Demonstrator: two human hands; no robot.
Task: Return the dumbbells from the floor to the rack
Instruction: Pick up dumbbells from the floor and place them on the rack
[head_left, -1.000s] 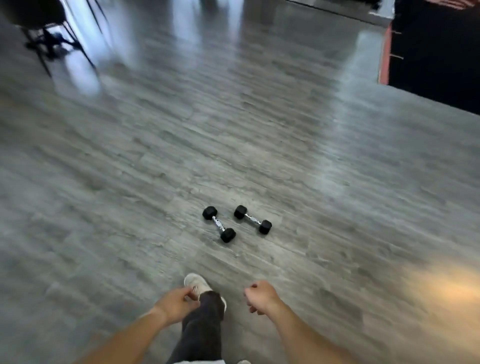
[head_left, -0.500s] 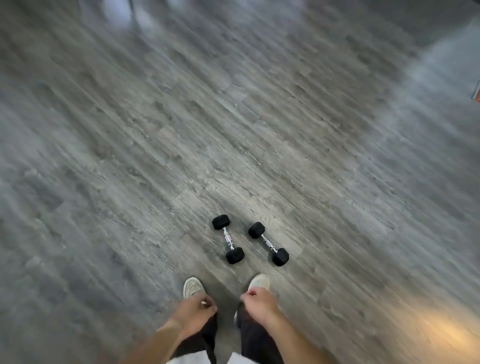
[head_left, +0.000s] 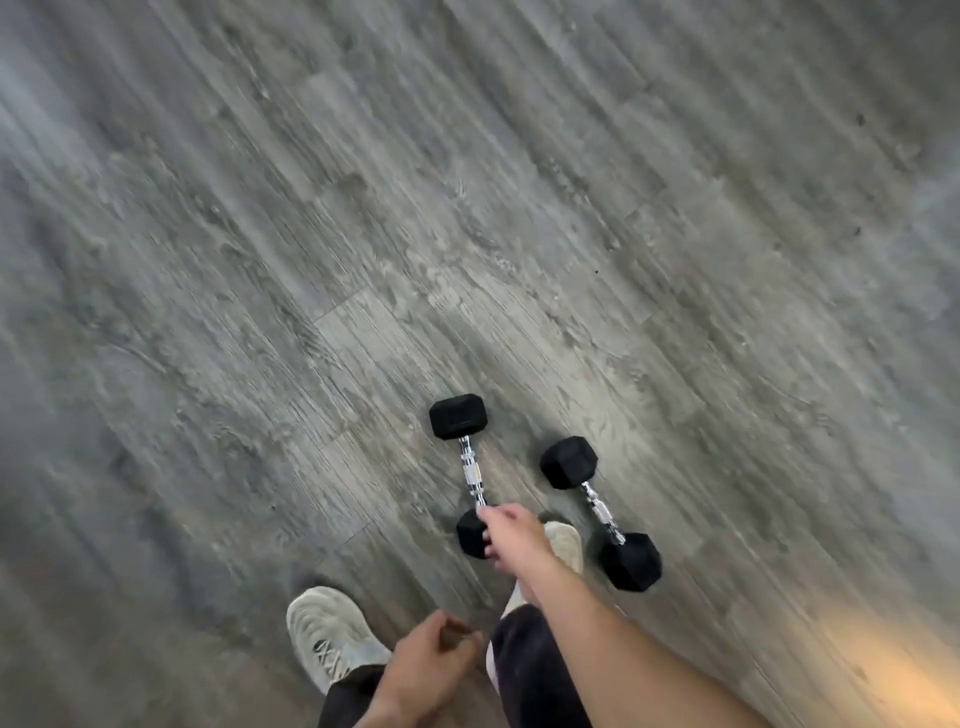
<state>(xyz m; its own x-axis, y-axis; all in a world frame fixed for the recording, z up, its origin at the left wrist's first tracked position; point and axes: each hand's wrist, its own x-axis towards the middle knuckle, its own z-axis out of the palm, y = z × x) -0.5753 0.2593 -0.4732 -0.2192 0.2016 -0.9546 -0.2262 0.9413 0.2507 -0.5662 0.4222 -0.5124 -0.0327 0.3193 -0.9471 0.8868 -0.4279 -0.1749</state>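
I see two dumbbells side by side on the grey floor (head_left: 363, 260): left dumbbell (head_left: 470, 473), right dumbbell (head_left: 602, 512). Right hand (head_left: 506, 535), fingers loosely curled, over the left dumbbell's near end; contact unclear. Left hand (head_left: 426, 670) curled, empty.

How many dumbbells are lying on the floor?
2. The left dumbbell lies ahead of the right hand, which hides part of its near head. The right dumbbell lies beside it, apart.
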